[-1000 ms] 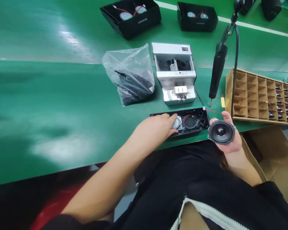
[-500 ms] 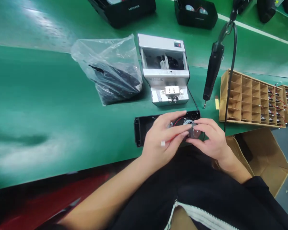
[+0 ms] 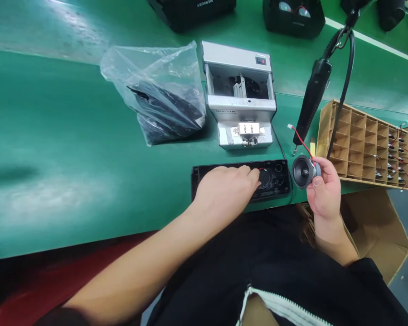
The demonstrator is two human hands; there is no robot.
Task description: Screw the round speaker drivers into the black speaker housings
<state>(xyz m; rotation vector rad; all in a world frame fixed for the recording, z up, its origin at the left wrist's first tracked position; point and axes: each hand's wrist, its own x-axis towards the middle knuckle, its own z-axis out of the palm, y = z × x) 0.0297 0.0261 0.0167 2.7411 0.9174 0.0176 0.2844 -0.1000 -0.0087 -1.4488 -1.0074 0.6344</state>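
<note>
My right hand [image 3: 324, 192] grips a small round speaker [image 3: 302, 172] by its magnet, raised beside the right end of a black plastic housing. Its dark cone faces left, and a red wire [image 3: 303, 140] rises from it to a white connector [image 3: 290, 127]. The black housing [image 3: 275, 176] lies flat at the table's front edge, with a round mesh grille inside. Over that housing my left hand [image 3: 227, 183] is closed, palm down. A bit of red wire shows by its fingertips, but what they hold, if anything, is hidden.
Behind the housing stands a silver machine [image 3: 240, 103], with a clear plastic bag [image 3: 156, 104] of dark parts to its left. An electric screwdriver [image 3: 314, 97] hangs on the right. Near it is a divided cardboard tray [image 3: 355, 136] with several speakers. Black housings [image 3: 294, 22] sit farther back.
My right hand has moved right, away from my left, carrying the speaker, and its cone now faces left. My left hand has turned palm down over the housing. The view has shifted slightly.
</note>
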